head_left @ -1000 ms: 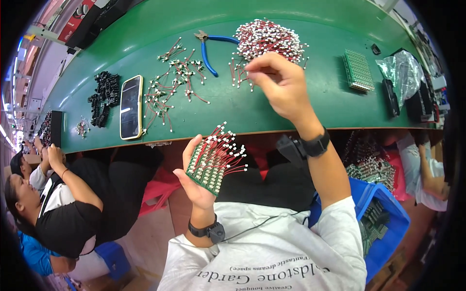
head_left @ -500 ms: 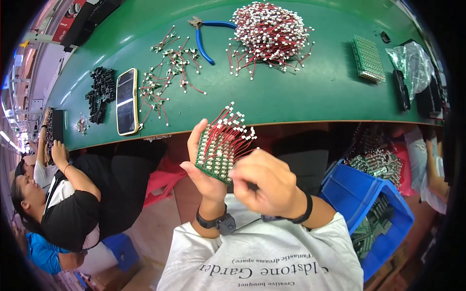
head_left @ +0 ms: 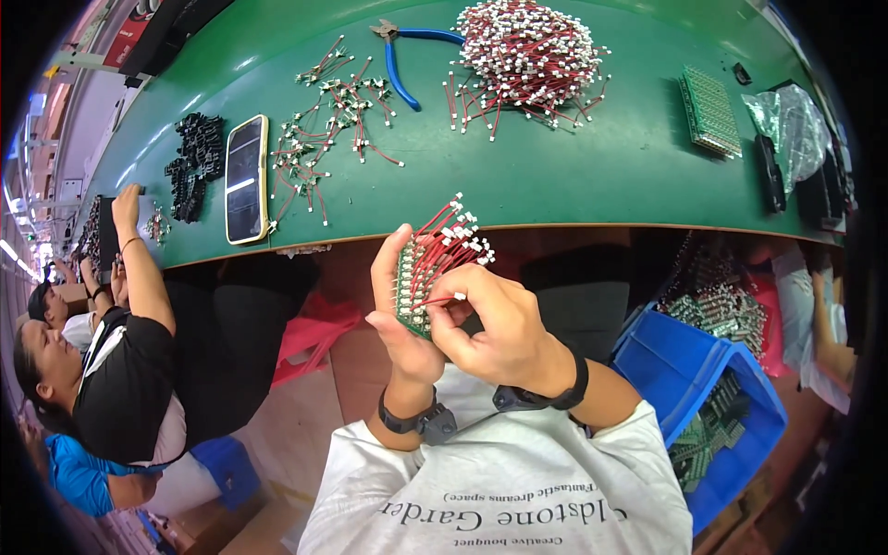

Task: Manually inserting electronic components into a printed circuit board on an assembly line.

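Observation:
My left hand (head_left: 407,347) grips a green circuit board panel (head_left: 404,294) by its edges, held up in front of the table edge and tilted. Rows of small pale connectors cover the panel, and many red wire leads (head_left: 444,245) with white plugs stick out from its upper part. My right hand (head_left: 504,333) is closed in a pinch at the panel's lower right edge. One red lead with a white plug (head_left: 459,297) lies across its index finger at the pinch. The fingertips partly hide where that lead meets the panel.
On the green table (head_left: 555,185) lie a heap of red leads (head_left: 532,65), blue-handled cutters (head_left: 398,74), scattered leads, a phone (head_left: 246,180), black parts (head_left: 194,166) and stacked panels (head_left: 710,111). A blue bin (head_left: 740,435) of boards stands at right. A co-worker (head_left: 120,388) sits at left.
The panel has turned more edge-on in my left hand. My right hand has shifted slightly left along it, with a red lead now across its finger. The co-worker's arm has reached forward onto the table.

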The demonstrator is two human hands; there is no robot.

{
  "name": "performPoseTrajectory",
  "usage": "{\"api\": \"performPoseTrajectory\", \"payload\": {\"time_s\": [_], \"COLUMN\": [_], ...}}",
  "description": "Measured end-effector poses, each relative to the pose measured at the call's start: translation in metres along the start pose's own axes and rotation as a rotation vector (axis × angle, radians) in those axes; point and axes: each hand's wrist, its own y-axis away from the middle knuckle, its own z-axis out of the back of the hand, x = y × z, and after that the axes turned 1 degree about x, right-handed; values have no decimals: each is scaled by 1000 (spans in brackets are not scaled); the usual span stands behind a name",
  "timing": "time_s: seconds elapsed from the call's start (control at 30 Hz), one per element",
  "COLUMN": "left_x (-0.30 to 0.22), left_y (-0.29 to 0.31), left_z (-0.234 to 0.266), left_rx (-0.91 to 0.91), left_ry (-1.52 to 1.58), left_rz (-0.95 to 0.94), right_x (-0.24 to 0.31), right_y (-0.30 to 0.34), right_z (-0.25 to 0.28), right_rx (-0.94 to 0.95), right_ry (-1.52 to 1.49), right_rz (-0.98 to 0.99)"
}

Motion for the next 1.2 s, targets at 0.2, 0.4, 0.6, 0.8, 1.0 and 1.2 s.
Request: {"api": "performPoseTrajectory", "payload": {"time_s": [0.2, 0.4, 0.6, 0.8, 1.0, 1.2], "left_x": [-1, 4, 20, 22, 19, 13], "left_y": [0, -1, -3, 1, -2, -6], "left_z": [1, 5, 22, 25, 30, 43], "left_rx": [8, 26, 72, 73, 41, -51], "left_ry": [-5, -64, -299, -309, -223, 27], "left_rz": [4, 1, -166, -150, -154, -149], "right_x": [6, 6, 12, 12, 8, -33], "right_y": [0, -4, -13, -13, -35, -102], "right_z": [-1, 4, 10, 11, 20, 79], "right_rx": [-15, 43, 163, 212, 257, 95], "right_ry": [-8, 78, 238, 307, 321, 872], "right_rz": [-33, 19, 152, 148, 198, 213]}}
